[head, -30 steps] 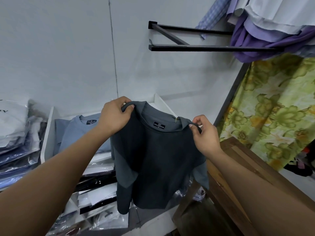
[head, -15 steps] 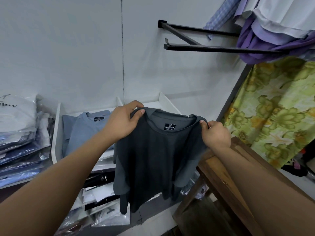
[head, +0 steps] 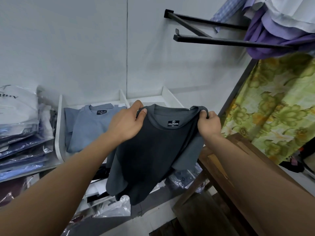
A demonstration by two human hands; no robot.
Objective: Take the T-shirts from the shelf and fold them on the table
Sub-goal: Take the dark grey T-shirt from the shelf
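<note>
The left hand (head: 127, 124) and right hand (head: 208, 123) each pinch a shoulder of the dark grey cotton T-shirt (head: 153, 154). Both grips are holding it up. A light blue folded T-shirt (head: 88, 126) lies left of them.

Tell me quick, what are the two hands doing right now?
Left hand: grips the dark grey T-shirt at its left shoulder.
Right hand: grips the same T-shirt at its right shoulder.

T-shirt (head: 153, 155) hangs before shelf (head: 58, 133); second T-shirt (head: 88, 128) in left compartment; table (head: 238, 167) at right.
</note>
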